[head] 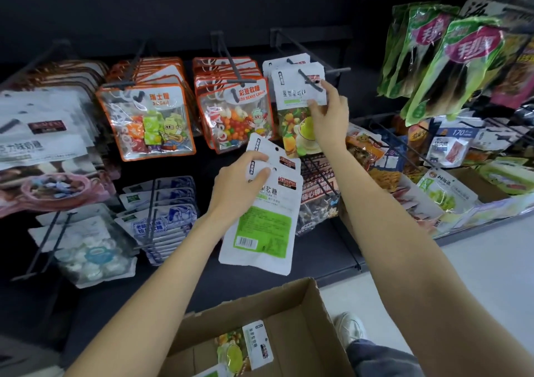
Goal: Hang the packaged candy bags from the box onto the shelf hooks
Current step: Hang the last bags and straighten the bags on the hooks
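Two white candy bags (264,209) are held fanned in the left hand (239,183), their backs with green label panels facing the camera; the fingers are curled over the top edges and the thumb is pressed on the front bag near its hang hole. They are held in front of the shelf, below the hook (310,80) in use. On that hook at least three bags of the same kind (297,93) are hung, and the front one is pinched at its upper right by the right hand (329,113), thumb on the face and fingers behind the edge. In the open cardboard box (303,304) on the floor one full bag (245,347) is seen lying face up, with a corner of another at the bottom edge. To the left, two hooks are loaded with orange-trimmed clear pouches (234,110), their number too stacked to count. Green snack packs (439,55) are hung at the upper right. One white shoe (349,329) is visible beside the box.
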